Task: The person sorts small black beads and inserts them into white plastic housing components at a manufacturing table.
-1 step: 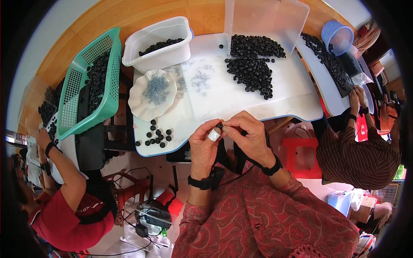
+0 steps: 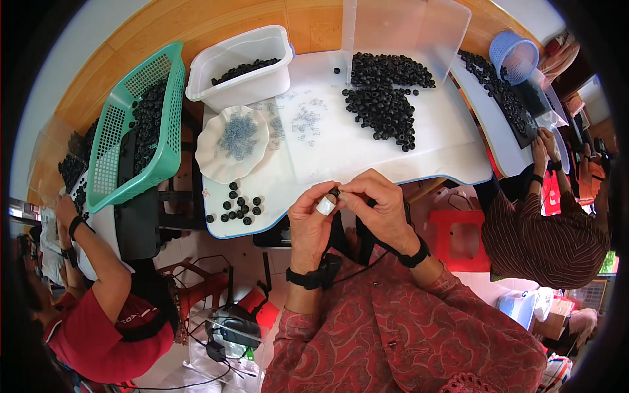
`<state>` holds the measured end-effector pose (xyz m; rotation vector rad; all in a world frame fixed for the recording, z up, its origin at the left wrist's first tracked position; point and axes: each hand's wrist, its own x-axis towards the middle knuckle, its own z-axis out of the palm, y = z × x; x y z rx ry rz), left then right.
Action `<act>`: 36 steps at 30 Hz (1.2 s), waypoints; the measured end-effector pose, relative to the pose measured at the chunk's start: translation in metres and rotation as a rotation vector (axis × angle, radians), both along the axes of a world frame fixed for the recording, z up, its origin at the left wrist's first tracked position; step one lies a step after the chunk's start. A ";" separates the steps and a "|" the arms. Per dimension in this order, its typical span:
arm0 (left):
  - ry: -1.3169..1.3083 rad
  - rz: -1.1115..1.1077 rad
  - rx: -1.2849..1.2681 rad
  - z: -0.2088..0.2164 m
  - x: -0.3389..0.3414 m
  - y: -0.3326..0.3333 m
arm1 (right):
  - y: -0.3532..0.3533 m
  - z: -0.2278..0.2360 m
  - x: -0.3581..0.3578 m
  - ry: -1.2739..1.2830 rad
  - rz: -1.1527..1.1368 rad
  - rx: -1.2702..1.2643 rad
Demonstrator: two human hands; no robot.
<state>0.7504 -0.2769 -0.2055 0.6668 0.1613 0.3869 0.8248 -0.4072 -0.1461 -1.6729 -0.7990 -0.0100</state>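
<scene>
Just off the front edge of the white table [image 2: 432, 160], my two hands meet at the fingertips. My left hand [image 2: 309, 219], with white tape round one digit, pinches a small black round part [image 2: 335, 192]. The fingers of my right hand [image 2: 381, 208] are pinched together against that part; whatever tiny piece they hold is hidden. Left of my hands, several loose black parts [image 2: 244, 209] lie near the table edge. Beyond them a scalloped white dish [image 2: 206, 154] holds tiny clear pieces [image 2: 237, 136], and more clear pieces [image 2: 308, 121] are scattered on the tabletop.
A heap of black parts [image 2: 383, 111] spills from a clear bin [image 2: 413, 33]. Behind the dish stands a white tub [image 2: 246, 98]; a green basket [image 2: 105, 170] is farther left. People work at left [image 2: 118, 327] and right [image 2: 550, 242]. A red stool [image 2: 458, 239] stands below.
</scene>
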 end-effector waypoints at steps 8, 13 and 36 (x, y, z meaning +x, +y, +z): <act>0.002 -0.087 0.040 -0.008 -0.003 0.006 | -0.005 0.001 0.003 0.297 0.137 0.026; 0.017 -0.132 -0.058 -0.014 -0.003 0.004 | -0.003 -0.007 0.001 0.372 0.143 0.017; -0.041 -0.124 -0.264 -0.018 -0.005 0.005 | 0.005 0.009 -0.008 -0.117 0.016 -0.131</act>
